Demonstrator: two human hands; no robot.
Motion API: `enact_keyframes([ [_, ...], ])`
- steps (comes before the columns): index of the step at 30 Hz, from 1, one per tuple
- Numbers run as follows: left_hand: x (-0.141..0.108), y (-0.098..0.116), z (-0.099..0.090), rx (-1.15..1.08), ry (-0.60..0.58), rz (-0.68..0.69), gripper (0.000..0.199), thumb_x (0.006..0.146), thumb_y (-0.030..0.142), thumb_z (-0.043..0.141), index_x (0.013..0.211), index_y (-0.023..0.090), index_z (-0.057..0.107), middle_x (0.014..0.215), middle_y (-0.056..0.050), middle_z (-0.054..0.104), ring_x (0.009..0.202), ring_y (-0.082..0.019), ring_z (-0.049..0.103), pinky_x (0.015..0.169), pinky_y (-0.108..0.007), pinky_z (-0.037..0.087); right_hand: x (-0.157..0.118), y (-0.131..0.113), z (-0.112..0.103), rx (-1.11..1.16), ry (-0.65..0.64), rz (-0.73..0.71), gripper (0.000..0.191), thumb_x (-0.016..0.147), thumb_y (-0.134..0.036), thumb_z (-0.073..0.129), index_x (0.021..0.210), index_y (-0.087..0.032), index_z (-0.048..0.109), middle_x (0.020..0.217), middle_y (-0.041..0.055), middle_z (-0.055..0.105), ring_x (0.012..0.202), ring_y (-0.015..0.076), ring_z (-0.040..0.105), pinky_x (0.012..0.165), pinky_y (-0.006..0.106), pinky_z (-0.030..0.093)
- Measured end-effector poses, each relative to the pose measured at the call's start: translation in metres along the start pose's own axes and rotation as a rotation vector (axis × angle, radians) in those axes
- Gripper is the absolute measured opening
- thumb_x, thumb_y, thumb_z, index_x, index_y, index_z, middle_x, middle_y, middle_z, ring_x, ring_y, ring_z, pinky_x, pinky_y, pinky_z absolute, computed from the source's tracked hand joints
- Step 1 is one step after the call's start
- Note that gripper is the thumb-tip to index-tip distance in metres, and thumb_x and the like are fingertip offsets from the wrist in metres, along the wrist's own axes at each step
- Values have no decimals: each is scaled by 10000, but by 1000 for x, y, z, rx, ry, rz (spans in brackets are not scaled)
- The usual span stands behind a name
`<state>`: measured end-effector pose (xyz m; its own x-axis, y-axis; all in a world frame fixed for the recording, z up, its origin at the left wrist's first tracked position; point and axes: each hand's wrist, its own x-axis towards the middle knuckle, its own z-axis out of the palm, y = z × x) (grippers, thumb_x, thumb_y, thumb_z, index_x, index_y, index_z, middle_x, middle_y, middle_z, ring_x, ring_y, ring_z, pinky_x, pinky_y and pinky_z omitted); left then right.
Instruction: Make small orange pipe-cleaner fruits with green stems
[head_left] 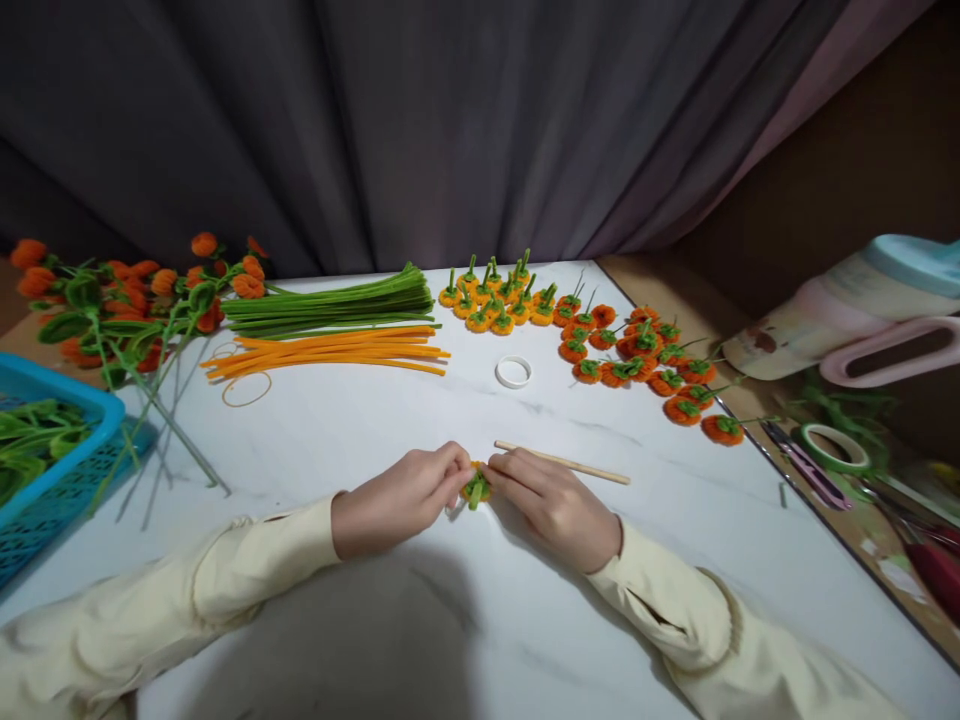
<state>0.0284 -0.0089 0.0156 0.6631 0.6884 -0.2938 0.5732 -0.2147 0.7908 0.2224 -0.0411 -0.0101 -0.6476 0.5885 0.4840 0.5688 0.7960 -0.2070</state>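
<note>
Between my hands, low over the white table, is a small orange and green pipe-cleaner piece (475, 488) with a short green stem. My left hand (409, 495) pinches its left side, fingers closed. On the other side my right hand (555, 505) is closed too, its fingertips gripping the piece's right edge. A thin wooden stick (592, 470) lies just beyond my right hand. Farther back sits a white ring (513, 372). Orange stems (330, 352) and green stems (330, 304) lie in bundles at the back left.
Small yellow-orange pieces (501, 322) and darker orange ones (641, 342) stand at the back. Orange flowers (247, 286) and a blue basket (71, 390) are at left. A tumbler (840, 305), green tape (834, 448) and pink-handled cutters (814, 475) lie right.
</note>
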Motion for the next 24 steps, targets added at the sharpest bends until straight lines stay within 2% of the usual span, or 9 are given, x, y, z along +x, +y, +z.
enact_keyframes([
  [2, -1, 2, 1, -147, -39, -89, 237, 908, 360, 320, 831, 180, 453, 591, 40, 524, 439, -95, 474, 454, -210, 391, 0, 1, 0, 28, -11, 0, 272, 926, -91, 328, 969, -55, 594, 813, 116, 627, 718, 187, 552, 661, 321, 523],
  [4, -3, 4, 4, -267, -57, -146, 230, 887, 372, 352, 850, 173, 460, 565, 44, 518, 405, -94, 473, 401, -200, 394, -1, 1, 0, 43, -20, -12, 252, 922, -93, 349, 948, -53, 595, 816, 119, 630, 721, 191, 550, 634, 316, 518],
  [8, -5, 6, 8, -357, -17, -128, 185, 860, 325, 399, 848, 157, 477, 618, 18, 544, 551, -128, 587, 467, -212, 478, -2, 0, 0, 51, -11, -55, 248, 921, -95, 356, 895, -58, 600, 834, 127, 638, 752, 199, 556, 639, 319, 515],
  [17, -7, 10, 7, -110, 7, -10, 152, 876, 191, 343, 785, 164, 461, 572, 45, 519, 471, -77, 497, 492, -178, 401, -3, -2, 0, 99, -21, -76, 302, 926, -90, 336, 796, -99, 608, 809, 111, 638, 725, 176, 532, 607, 289, 474],
  [20, -7, 7, 6, -79, -11, 22, 159, 886, 196, 335, 803, 165, 467, 567, 49, 514, 469, -75, 483, 498, -177, 390, -3, -2, 1, 88, -27, -92, 290, 917, -81, 361, 765, -102, 607, 762, 102, 631, 698, 170, 530, 589, 282, 460],
  [24, -2, -1, 1, -26, 12, 141, 192, 899, 220, 347, 838, 159, 518, 618, 33, 537, 512, -73, 489, 535, -178, 395, -3, -1, 1, 59, -16, -77, 274, 911, -79, 360, 788, -102, 604, 753, 101, 628, 668, 173, 539, 564, 287, 460],
])
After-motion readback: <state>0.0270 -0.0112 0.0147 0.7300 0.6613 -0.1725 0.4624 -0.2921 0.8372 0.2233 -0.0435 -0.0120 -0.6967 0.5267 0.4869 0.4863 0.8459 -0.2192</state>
